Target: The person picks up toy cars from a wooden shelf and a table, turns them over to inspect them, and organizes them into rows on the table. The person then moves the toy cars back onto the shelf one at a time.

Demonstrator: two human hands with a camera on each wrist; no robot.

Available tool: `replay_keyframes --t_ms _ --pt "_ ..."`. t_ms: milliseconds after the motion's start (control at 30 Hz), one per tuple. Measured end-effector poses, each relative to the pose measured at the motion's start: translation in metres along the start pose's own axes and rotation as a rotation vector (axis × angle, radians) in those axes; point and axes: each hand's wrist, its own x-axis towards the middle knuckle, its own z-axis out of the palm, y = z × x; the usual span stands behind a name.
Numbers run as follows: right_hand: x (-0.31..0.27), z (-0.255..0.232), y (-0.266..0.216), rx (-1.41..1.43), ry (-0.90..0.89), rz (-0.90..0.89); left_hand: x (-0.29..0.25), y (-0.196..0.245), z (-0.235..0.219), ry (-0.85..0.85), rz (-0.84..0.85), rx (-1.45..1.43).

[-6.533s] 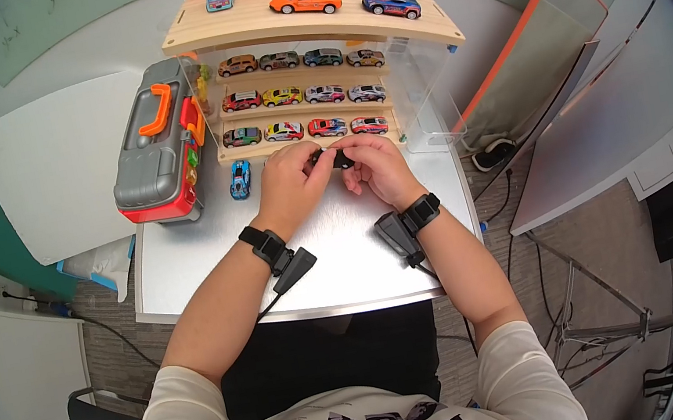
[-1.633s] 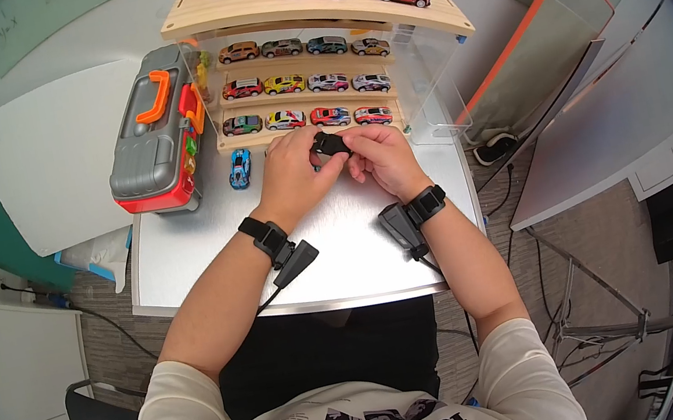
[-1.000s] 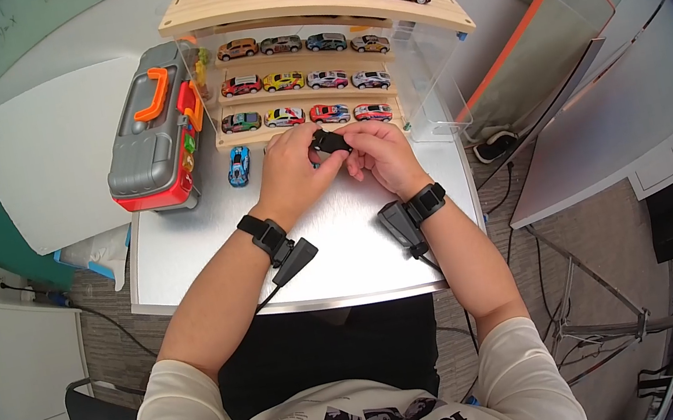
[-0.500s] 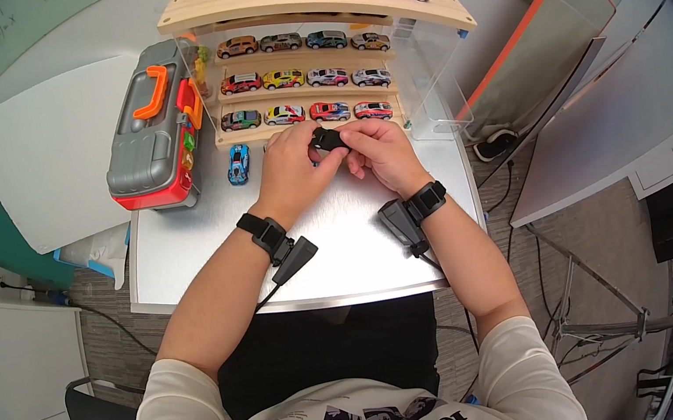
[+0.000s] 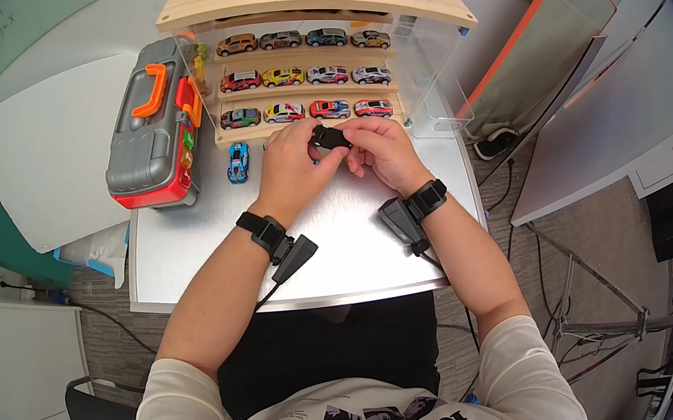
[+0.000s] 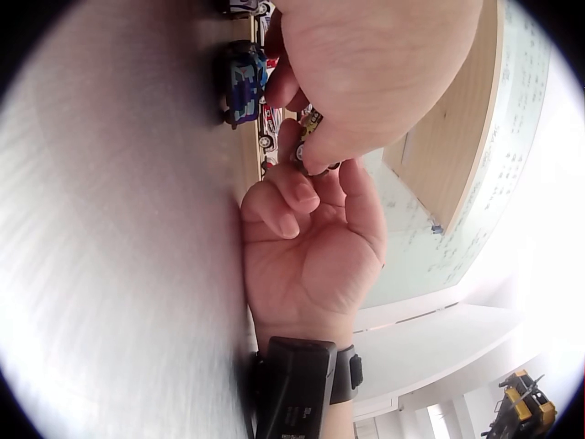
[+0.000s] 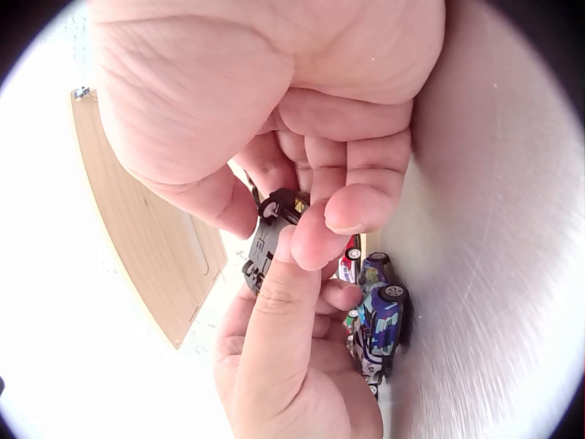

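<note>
A small toy car is held between both hands just in front of the shelf, its black underside towards the head camera. My left hand grips one end of it with thumb and fingers. The thumb and index finger of my right hand pinch the other end. In the left wrist view a strip of the car's yellow and dark body shows beside the left thumb. The right wrist view shows the black base and a wheel; the fingers hide the rest.
A blue toy car stands on the metal table, left of the hands. Behind them is a wooden shelf with clear sides and rows of toy cars. A grey and red case is at the left. A camouflage-patterned car shows near the hands.
Compared with the earliest frame, the held car is turned so that more of its black underside shows, and the hands' grip has shifted slightly. Over the last second the hands have barely moved.
</note>
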Motion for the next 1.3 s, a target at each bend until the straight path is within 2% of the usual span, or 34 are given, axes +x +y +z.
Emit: replay_keyframes --t_ms 1300 --pt "-0.001 0.0032 -0.0011 -0.077 0.012 -0.014 0.0002 -0.0002 0.0002 -0.041 -0.051 -0.049"
